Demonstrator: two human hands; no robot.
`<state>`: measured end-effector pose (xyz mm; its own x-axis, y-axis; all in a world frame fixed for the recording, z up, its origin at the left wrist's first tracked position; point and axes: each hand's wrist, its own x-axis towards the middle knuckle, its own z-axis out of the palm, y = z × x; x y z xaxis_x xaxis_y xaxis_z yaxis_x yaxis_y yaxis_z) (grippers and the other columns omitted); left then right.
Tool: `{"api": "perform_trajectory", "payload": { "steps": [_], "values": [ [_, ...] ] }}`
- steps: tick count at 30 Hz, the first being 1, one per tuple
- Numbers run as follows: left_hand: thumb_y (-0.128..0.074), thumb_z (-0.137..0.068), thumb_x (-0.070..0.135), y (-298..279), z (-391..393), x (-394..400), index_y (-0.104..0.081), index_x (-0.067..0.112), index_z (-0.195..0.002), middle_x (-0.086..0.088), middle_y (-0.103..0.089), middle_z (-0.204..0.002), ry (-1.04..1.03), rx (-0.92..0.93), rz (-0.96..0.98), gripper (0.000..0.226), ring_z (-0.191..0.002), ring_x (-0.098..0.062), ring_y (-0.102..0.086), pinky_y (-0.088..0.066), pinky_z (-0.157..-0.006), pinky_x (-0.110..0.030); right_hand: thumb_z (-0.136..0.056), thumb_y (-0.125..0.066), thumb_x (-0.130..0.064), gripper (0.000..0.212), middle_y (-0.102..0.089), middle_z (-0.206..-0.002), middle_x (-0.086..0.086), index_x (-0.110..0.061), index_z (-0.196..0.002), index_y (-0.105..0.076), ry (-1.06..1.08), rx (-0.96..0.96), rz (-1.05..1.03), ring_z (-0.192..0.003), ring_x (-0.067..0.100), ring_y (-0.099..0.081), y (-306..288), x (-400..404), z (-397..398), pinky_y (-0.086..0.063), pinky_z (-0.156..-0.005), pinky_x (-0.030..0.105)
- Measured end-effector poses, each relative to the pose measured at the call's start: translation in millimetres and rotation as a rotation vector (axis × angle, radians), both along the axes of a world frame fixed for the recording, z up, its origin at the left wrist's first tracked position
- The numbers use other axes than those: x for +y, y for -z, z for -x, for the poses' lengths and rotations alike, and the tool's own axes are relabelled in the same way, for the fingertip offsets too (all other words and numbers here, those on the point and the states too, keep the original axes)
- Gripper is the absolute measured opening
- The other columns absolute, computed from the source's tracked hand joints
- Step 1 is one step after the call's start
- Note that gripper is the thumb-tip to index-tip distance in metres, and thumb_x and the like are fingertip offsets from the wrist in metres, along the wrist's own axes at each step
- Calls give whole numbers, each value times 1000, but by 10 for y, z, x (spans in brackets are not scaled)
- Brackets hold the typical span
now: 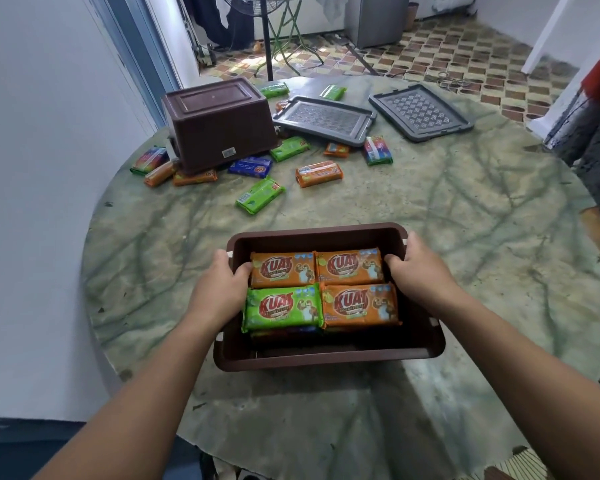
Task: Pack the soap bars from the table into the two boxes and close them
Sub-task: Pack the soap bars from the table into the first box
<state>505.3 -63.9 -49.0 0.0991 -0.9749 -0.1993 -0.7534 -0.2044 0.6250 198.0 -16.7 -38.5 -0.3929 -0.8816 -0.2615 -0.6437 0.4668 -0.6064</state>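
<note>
Head view of a round marbled table (430,216) during packing. Near the 6 o'clock edge stands an open brown box (329,355), lidless, with its top layer of four wrapped soap bars: three orange bars (350,266) at its 11, 1 and 5 o'clock corners and one green bar (283,308) at its 7 o'clock corner; a further layer shows just beneath them. The left hand (219,289) grips the box's 9 o'clock rim, thumb curled inside against the wall and fingers outside. The right hand (420,268) grips the 3 o'clock rim in the same way, thumb inside, fingers wrapped over the outer edge. Toward 11 o'clock on the table a second brown box (219,123) lies upside down, tilted, resting partly on loose bars. Two grey lids (323,121) lie flat, one at 12 o'clock and the other toward 1 o'clock, well apart from both boxes. Loose soap bars (319,173) in green, orange, blue and multicolour wrappers are scattered between the upturned box and the lids, some touching or tucked under them. A tiled floor (465,53) extends beyond the table at 12 o'clock.
</note>
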Motion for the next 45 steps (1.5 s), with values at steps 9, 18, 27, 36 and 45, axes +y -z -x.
{"api": "perform_trajectory", "payload": {
  "steps": [9,18,27,36,45],
  "values": [
    [-51,-98,41,29,-471,-115,-51,18,-103,-6,-64,-99,-202,114,2,24,-96,-31,-62,-51,-88,-48,-101,-57,-30,18,-61,-101,-1,-21,-116,-49,-143,-33,28,-94,23,-59,-66,-542,-470,-43,-74,37],
    [-50,-103,36,4,-819,23,-52,13,-112,-4,-59,-103,-408,63,43,25,-95,-29,-55,-43,-80,-40,-103,-57,-35,44,-65,-130,-1,-30,-146,-48,-228,-126,0,-107,22,-62,-114,-977,-969,-46,-77,35],
    [-43,-105,37,-68,-584,204,-48,18,-119,-9,-64,-115,-543,-23,1,24,-103,-34,-61,-50,-88,-45,-103,-57,-32,42,-67,-123,-1,-31,-144,-48,-362,-159,-8,-102,20,-66,-109,-1187,-884,-53,-69,36],
    [-40,-107,35,-93,-93,786,-46,12,-130,-15,-62,-123,-845,-103,-52,33,-108,-38,-58,-39,-78,-39,-97,-60,-40,39,-65,-119,2,-23,-132,-53,-688,-61,-21,-104,27,-62,-156,-1306,-781,-53,-87,41],
    [-39,-107,29,4,215,1192,-45,7,-134,-18,-64,-118,-1009,-88,-14,35,-105,-39,-61,-45,-77,-41,-100,-58,-37,35,-69,-114,5,-21,-131,-57,-863,73,-19,-92,25,-61,-166,-1282,-809,-47,-78,35]
  ]
}}
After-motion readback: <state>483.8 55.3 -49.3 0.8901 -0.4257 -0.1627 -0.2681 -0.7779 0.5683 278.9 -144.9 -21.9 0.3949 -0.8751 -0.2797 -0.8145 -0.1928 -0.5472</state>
